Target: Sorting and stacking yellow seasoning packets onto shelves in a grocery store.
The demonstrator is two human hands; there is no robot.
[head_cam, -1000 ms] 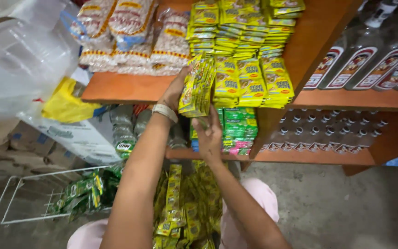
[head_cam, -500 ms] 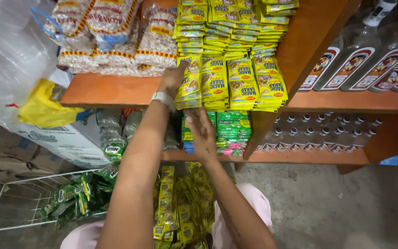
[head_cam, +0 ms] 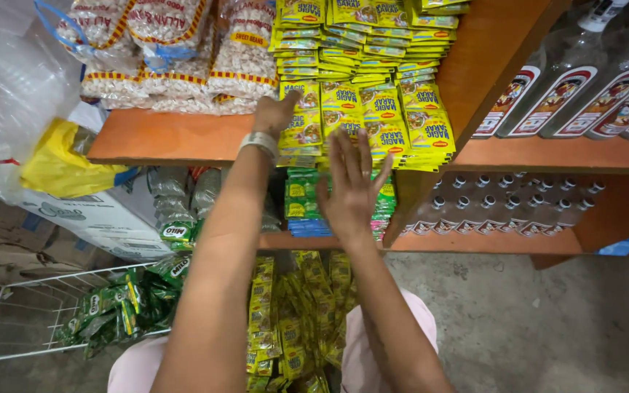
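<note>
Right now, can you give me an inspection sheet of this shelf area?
Surface: orange wooden shelf, partly bare on the left.
Job's things: yellow sachet strips hanging over the shelf edge, stacks above; more strips on the lap.
Clutter: bagged peanuts, green sachets in a wire basket, clear bottles.
Grippers: left hand pressing the strips; right hand open, fingers spread, apart from them.
Cables: nothing seen.
Surroundings: concrete floor, cardboard box.
</note>
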